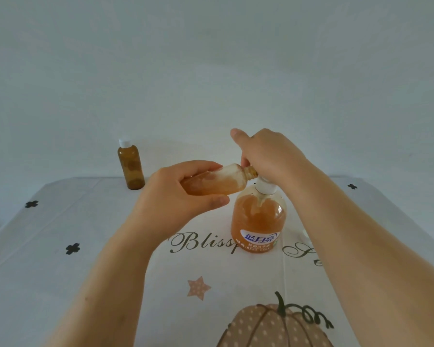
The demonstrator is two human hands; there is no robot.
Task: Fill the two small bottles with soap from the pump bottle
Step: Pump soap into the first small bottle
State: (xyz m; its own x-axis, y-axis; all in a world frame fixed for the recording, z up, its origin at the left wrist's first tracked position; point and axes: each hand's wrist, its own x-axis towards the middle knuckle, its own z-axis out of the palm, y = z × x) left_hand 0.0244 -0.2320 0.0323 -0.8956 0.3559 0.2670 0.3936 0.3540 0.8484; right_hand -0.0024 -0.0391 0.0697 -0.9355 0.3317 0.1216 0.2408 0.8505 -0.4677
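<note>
Nearest, a pumpkin print (273, 326) lies on the tablecloth (60, 284), with bare cloth open on the left out to the table's slanting left edge. Both forearms reach forward over the middle. The pump bottle (258, 221), mostly full of orange soap, stands upright on the cloth right of centre, well in from every edge. The right hand (266, 154) sits on top of its pump head with fingers curled down around it and one digit sticking up; the head itself is hidden under the hand. The left hand (186, 191) grips the small bottle (221, 180) in the air, lying almost on its side, its uncapped mouth up against the pump under the right hand. Farther back on the left, well apart from the hands, the second small bottle (130, 167) stands upright with a white cap, close to the table's far edge. A plain wall (211, 58) rises behind.
</note>
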